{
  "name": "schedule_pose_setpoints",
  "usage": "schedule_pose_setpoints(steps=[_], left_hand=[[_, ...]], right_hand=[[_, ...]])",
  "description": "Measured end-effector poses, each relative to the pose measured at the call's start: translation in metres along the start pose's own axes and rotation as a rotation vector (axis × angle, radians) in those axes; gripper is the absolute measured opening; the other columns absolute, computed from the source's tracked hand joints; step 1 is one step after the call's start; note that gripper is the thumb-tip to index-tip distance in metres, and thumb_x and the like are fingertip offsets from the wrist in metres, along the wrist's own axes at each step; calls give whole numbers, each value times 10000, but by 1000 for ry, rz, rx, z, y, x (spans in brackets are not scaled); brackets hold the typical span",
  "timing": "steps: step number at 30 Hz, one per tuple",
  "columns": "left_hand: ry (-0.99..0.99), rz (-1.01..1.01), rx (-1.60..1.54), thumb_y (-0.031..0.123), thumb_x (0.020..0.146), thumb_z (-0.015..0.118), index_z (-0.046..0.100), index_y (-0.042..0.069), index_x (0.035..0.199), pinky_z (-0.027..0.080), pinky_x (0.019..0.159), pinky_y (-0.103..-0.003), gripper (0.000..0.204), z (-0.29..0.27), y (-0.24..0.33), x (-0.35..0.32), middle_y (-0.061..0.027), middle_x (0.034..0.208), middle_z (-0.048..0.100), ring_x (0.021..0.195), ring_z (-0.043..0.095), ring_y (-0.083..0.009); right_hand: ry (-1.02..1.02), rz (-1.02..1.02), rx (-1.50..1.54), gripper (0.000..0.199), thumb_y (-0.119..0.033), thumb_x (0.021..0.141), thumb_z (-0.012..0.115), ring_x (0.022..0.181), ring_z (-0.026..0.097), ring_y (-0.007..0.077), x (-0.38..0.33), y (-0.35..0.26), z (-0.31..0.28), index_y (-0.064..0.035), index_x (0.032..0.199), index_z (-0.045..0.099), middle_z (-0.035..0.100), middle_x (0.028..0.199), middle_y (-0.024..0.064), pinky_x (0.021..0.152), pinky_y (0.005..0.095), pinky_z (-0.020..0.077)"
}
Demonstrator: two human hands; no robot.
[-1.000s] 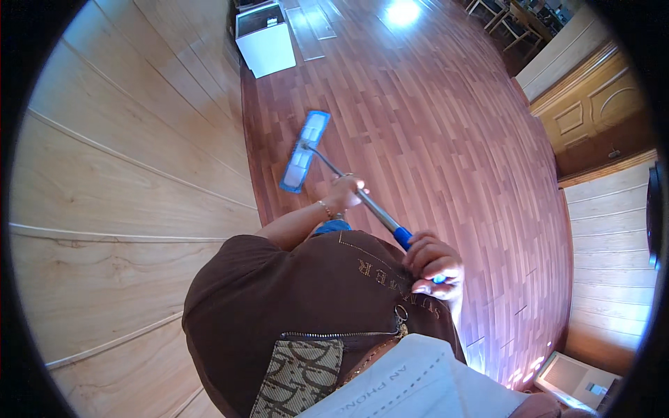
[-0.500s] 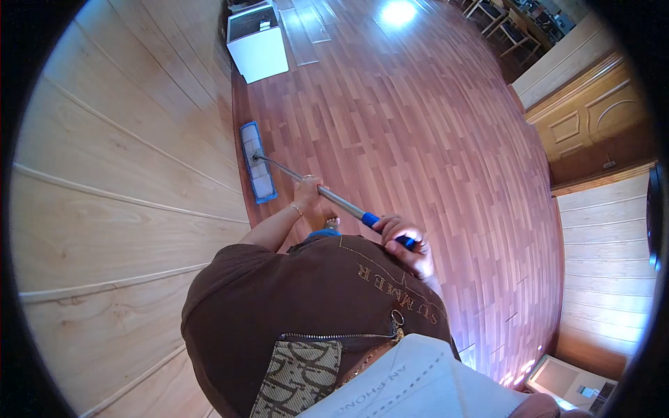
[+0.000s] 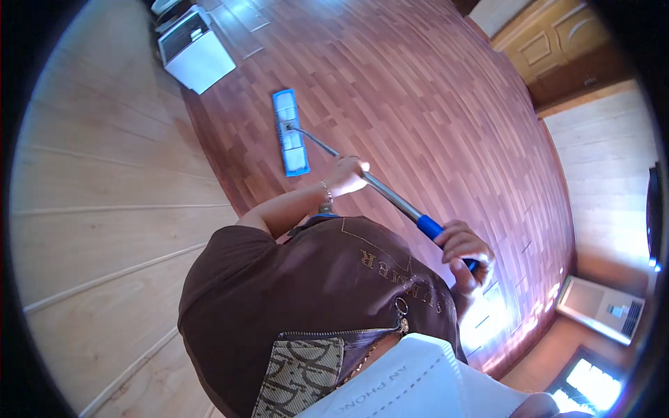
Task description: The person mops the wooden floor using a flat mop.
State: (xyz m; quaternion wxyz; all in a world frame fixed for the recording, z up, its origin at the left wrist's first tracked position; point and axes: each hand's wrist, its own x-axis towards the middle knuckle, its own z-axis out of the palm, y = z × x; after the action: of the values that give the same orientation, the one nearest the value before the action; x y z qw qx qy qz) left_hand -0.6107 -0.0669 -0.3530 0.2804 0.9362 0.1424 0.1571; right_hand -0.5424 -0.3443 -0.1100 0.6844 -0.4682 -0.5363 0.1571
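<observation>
Gold capital letters (image 3: 398,278) run in a slanting line across the brown shirt (image 3: 272,285). Grey print (image 3: 380,391) marks the white mask (image 3: 418,376); large letter-like shapes cover the shirt's pale patch (image 3: 300,376).

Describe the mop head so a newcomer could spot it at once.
On the reddish-brown plank floor, look between the boxy white unit and the person's left hand. The mop head is there, at the far end of the metal pole. Its long, flat rectangle, pale on top with bright blue edging, sets it apart from the boxy unit.
</observation>
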Motion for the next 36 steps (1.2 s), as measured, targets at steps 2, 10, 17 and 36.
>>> schedule_pose_setpoints(steps=[2, 10, 17, 36], left_hand=[[-23, 134, -15, 273, 736, 659, 498, 115, 565, 389, 589, -441, 283, 1, 6, 12, -78, 585, 549, 637, 587, -297], [-375, 542, -218, 227, 626, 629, 578, 118, 617, 409, 668, -546, 121, 35, 17, 27, -103, 650, 594, 751, 613, -342], [-865, 787, -192, 280, 672, 644, 592, 148, 633, 410, 721, -597, 147, 39, 61, 18, -49, 621, 593, 740, 637, -274], [-472, 612, -129, 224, 584, 615, 567, 122, 559, 437, 657, -493, 115, 19, 30, 26, -112, 596, 593, 645, 625, -329]], right_hand=[[121, -25, -150, 169, -186, 748, 656, 676, 611, 280, -4, -8, 22, -31, 726, 595, 588, 608, 83, 735, 411, 422], [164, -128, -709, 347, -398, 830, 646, 584, 613, 204, -17, -35, 109, -75, 715, 599, 567, 568, 36, 648, 392, 462], [91, -296, -771, 253, -361, 863, 629, 624, 575, 158, -25, -58, 142, -123, 803, 565, 593, 683, -4, 606, 344, 397], [-224, -235, -610, 401, -492, 868, 590, 664, 587, 209, -31, -37, 107, -94, 838, 563, 559, 712, 42, 678, 406, 448]])
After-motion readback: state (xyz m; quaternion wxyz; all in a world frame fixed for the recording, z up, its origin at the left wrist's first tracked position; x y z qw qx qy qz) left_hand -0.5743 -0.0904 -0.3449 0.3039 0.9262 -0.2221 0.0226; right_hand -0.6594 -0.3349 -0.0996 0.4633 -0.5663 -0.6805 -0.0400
